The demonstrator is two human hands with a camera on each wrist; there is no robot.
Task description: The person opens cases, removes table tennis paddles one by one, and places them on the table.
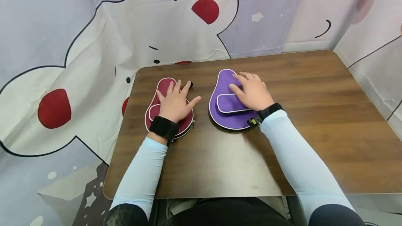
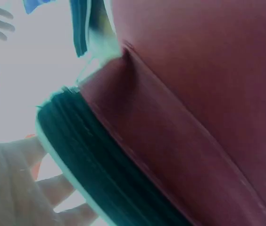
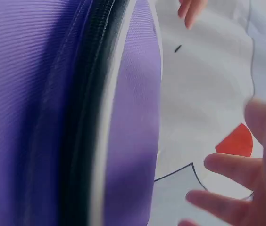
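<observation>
A dark red table-tennis-paddle-shaped case (image 1: 164, 85) with white piping and a zipper lies on the left of the table. My left hand (image 1: 175, 105) is over it with fingers spread. In the left wrist view the red fabric (image 2: 208, 94) fills the right side, the left hand's fingers (image 2: 53, 188) beside its dark zipped edge. To the right lies a purple case (image 1: 223, 83) of the same shape, with a front pocket (image 1: 230, 103). My right hand (image 1: 254, 92) hovers at or touches its right side, fingers loosely extended; contact is hard to tell.
The brown wooden table (image 1: 314, 121) extends to the right of both cases. Behind it and on the left hangs a patterned curtain (image 1: 135, 27). A dark band (image 1: 164, 128) is around the left wrist and another (image 1: 270, 111) around the right.
</observation>
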